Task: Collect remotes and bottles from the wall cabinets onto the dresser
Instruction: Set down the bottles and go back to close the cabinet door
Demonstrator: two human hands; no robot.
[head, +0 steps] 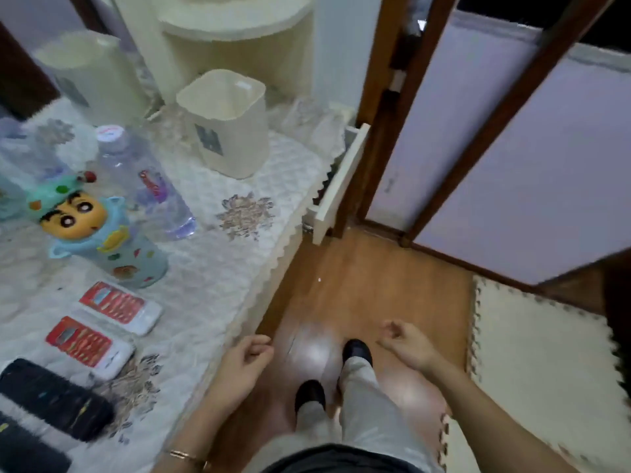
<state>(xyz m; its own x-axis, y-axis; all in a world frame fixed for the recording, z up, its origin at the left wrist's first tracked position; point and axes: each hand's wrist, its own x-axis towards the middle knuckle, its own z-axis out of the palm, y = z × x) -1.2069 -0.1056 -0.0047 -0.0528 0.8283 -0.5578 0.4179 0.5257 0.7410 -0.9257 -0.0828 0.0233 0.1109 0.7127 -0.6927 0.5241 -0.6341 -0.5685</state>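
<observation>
Standing beside the dresser, its top spread with a white quilted lace-edged cloth; both hands hanging low over the wooden floor, carrying nothing. Left hand loosely curled, fingers folded toward the palm, gripping no object, just off the cloth's scalloped edge; right hand likewise half-curled and empty, well apart from the dresser; judged as walking between trips, hence arms free at the sides.

Collected things lying on the cloth, seemingly grouped by kind: bottles standing upright toward the back, remotes laid flat in a row nearer the front edge, probably so nothing rolls and each stays easy to see.

Counted: one clear plastic water bottle with a pale cap; one light-blue cartoon-character bottle with a yellow face just in front of it; further clear shapes at the far left, too blurred to count. Two white remotes with red button panels, side by side; two black remotes below them, the lower one cut off by the frame.

One cream square plastic bin standing empty-looking behind; one cream drawer pulled open at the dresser's end.

Wall cabinets not in view here; brown-framed panelled door ahead; likely heading off for more, though how much remains cannot be told.
</observation>
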